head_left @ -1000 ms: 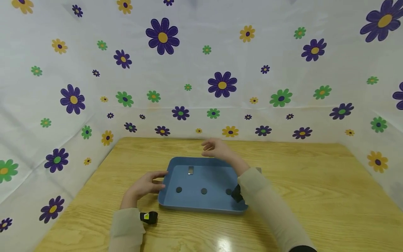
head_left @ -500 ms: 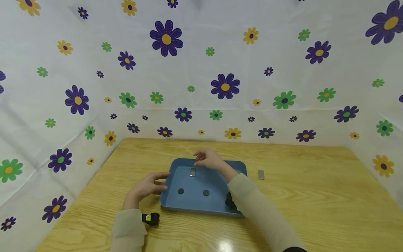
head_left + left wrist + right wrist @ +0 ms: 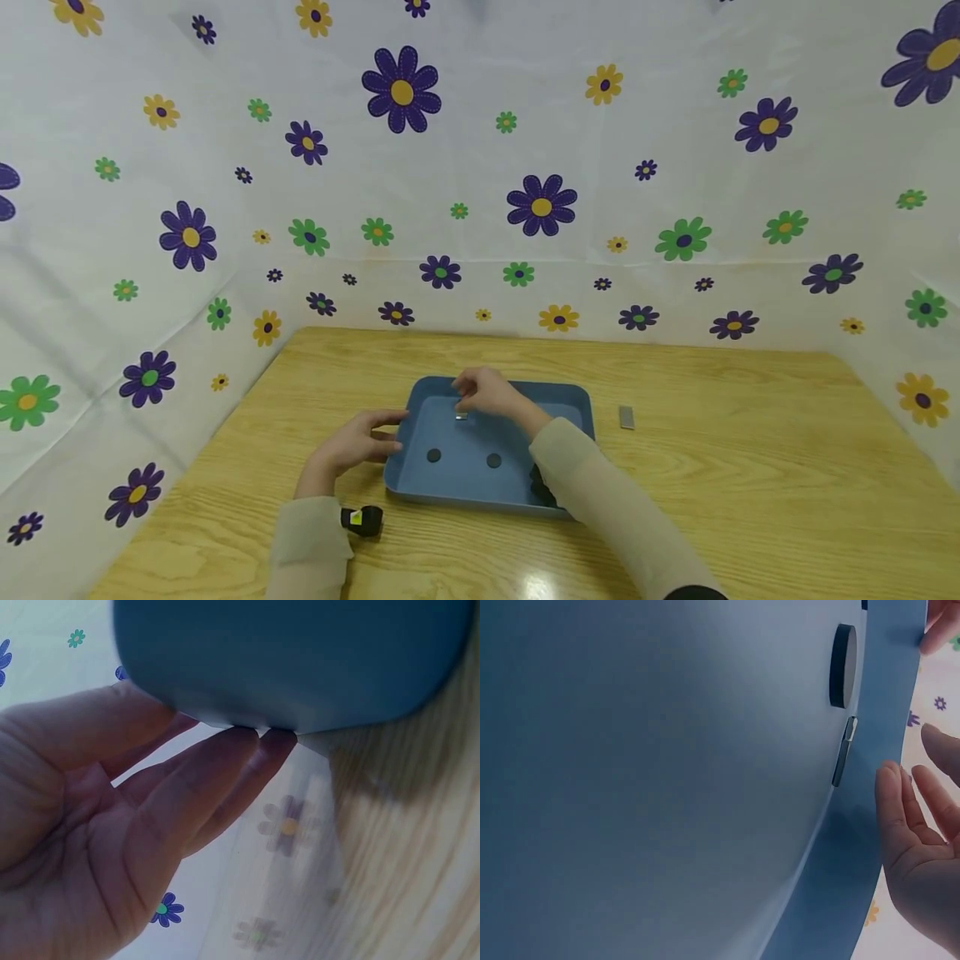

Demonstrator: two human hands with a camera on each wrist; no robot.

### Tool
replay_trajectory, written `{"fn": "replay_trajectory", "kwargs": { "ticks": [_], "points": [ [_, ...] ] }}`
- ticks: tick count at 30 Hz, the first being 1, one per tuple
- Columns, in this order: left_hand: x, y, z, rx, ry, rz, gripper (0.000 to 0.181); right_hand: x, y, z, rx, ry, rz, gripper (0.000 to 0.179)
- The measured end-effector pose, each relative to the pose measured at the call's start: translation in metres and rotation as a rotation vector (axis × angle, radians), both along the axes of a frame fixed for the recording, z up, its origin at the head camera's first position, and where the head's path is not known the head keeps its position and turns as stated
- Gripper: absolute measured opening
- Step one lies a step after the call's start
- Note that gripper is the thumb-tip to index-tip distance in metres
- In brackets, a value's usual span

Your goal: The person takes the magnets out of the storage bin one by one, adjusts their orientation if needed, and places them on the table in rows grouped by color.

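Looks like a reach-to-pick: right hand over small silver rectangular metal-looking piece lying in blue rectangular tray. Right fingers loosely bent, thumb apart, nothing held. Left hand part-open, fingertips touching tray's left wall. Next move probably calls for lowering and pinching. Versus 1 s ago: right hand's come in from tray's far rim; left unchanged.

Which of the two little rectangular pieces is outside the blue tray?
The grey piece on the table, beside the tray; the silvery piece lies inside the tray, near the right hand.
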State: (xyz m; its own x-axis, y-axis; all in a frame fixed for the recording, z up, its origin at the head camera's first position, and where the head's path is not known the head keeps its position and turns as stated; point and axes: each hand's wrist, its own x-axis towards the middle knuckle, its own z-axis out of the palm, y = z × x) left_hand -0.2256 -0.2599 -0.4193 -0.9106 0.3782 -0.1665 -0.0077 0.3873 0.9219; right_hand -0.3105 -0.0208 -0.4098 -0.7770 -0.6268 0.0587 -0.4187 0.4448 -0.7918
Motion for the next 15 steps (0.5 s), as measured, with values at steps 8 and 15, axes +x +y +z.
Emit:
{"fn": "replay_trajectory", "kwargs": {
  "ticks": [8,15],
  "points": [
    [0.0007,-0.0009,-0.0008,-0.003,0.002,0.001,0.055,0.0003,-0.0046,-0.0065,0.145,0.047,-0.017,0.034],
    [-0.0013,-0.0011,-0.0016,-0.002,0.003,0.005,0.054,0.0012,-0.008,-0.0067,0.241,0.076,-0.007,0.037]
  ]
}}
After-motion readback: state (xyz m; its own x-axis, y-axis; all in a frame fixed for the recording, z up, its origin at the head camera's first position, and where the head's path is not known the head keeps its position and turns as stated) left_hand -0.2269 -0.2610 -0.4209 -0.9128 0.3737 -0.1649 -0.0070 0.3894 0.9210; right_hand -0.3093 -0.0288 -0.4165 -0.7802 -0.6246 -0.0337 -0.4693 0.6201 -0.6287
